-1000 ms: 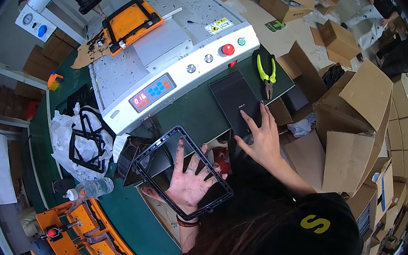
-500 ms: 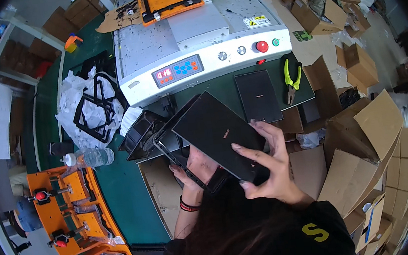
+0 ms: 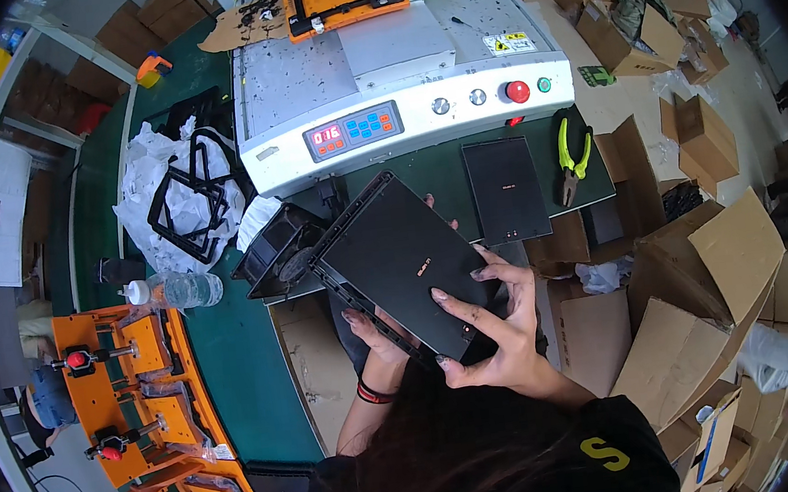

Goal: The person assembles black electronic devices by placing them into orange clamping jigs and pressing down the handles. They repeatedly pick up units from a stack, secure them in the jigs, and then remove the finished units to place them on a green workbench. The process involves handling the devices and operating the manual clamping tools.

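In front of me a flat black panel [image 3: 386, 256] with small print lies over a thin black frame [image 3: 359, 304], whose rim shows along the panel's left and upper edges. Whether the panel is fully seated in the frame I cannot tell. My left hand [image 3: 380, 342] grips the frame from below, thumb at its lower left side and fingertips showing past the far right edge. With fingers spread, my right hand [image 3: 502, 333] holds the panel at its lower right corner. A second black panel [image 3: 507, 198] rests on the green bench beside yellow-handled pliers [image 3: 572, 165].
A white machine [image 3: 428, 116] with display, knobs and red button stands ahead. To the left are black frames [image 3: 188, 205] on white plastic, a clear bottle [image 3: 183, 290], a black fan-like unit [image 3: 279, 250] and orange clamp fixtures [image 3: 141, 349]. Cardboard boxes [image 3: 702, 257] crowd the right.
The panel was tilted partly apart from the frame; my right hand has brought it down over the frame. My left fingertips now show beyond its far edge. The view has shifted slightly.
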The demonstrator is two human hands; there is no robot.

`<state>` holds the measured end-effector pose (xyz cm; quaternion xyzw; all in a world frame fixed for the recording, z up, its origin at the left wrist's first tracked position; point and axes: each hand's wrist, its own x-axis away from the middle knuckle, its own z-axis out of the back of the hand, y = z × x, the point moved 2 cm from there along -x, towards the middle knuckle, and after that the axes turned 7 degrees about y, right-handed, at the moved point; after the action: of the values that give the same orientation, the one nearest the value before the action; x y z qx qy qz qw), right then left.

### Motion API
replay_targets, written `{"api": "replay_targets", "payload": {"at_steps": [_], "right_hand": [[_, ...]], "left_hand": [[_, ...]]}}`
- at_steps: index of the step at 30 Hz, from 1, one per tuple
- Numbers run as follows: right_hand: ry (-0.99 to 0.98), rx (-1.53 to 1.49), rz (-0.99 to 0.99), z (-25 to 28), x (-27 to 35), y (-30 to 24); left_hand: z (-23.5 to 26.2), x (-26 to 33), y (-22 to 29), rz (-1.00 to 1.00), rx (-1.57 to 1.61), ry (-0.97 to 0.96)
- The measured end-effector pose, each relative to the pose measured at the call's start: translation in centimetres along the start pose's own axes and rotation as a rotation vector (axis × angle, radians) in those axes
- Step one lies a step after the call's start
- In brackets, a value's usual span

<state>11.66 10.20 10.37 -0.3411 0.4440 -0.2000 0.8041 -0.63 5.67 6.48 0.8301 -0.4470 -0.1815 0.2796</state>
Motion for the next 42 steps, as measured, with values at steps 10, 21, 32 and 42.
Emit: {"api": "replay_targets", "payload": {"at_steps": [10,21,32,42], "right_hand": [[-0.034,0.038,0.018,-0.3,0.8,0.1],[-0.102,0.07,-0.03,-0.4,0.8,0.0],[-0.123,-0.826,-0.904,-0.1,0.8,3.9],[-0.153,-0.67,-0.681,-1.6,-0.2,5.3]], "left_hand": [[0.0,0.1,-0.4,0.01,0.045,0.003],[0.3,0.3,-0.8,0.041,0.104,-0.005],[4.8,2.1,-1.1,0.209,-0.042,0.168],[0.4,1.8,3.2,-0.067,-0.523,0.441]]}}
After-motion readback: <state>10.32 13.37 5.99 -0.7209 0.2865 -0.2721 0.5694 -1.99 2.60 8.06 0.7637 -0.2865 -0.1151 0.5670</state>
